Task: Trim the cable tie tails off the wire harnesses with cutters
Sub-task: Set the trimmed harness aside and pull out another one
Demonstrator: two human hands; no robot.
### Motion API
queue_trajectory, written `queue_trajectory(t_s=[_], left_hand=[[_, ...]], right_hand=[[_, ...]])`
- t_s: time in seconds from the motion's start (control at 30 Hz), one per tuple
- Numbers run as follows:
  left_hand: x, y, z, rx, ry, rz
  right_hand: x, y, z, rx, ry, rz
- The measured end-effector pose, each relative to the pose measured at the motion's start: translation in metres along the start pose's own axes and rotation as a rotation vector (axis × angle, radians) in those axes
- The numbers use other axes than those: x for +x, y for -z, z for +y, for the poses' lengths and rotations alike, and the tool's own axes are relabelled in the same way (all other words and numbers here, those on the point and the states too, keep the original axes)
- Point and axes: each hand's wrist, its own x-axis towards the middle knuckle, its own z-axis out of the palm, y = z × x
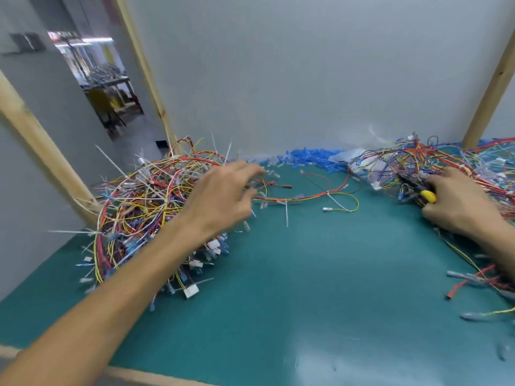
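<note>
Wire harnesses (145, 201) bristling with white tails lie heaped at the left of the tabletop (306, 274), probably untrimmed stock, so the left grip (223, 196), fingers spread and empty, reaches past them toward a loose harness (306, 197) while the right grip (457, 207) holds yellow-handled cutters (427, 196) ready against the right heap (418, 162).

On the desk (306, 274) the left heap of wire harnesses (145, 207) and the right heap (418, 162) lie well apart, a single harness (315, 195) stretched between them, with loose small sleeves (306, 157) behind it along the back wall (306, 65).
</note>
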Motion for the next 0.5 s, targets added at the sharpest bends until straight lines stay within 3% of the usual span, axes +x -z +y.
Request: queue_trajectory(t_s=[0.07,0.1,0.23,0.3,0.43,0.5], left_hand=[[0.023,0.012,-0.029,0.201,0.075,0.087],[0.035,0.017,-0.044,0.32,0.123,0.045],[0.056,0.023,-0.069,0.668,0.259,-0.374],[0.058,0.014,-0.062,0.778,0.181,-0.431],[0.053,-0.023,-0.026,0.606,-0.148,-0.253],[0.048,-0.052,-0.011,0.534,-0.199,-0.387]], right_hand=[[-0.002,0.001,-0.002,0.012,-0.006,0.006],[-0.003,0.001,-0.003,0.012,-0.006,0.011],[-0.007,0.004,-0.006,0.011,-0.006,0.025],[-0.007,0.004,-0.006,0.01,-0.018,0.027],[-0.007,0.003,-0.005,0.018,-0.013,0.029],[-0.009,0.003,-0.006,0.017,-0.016,0.028]])
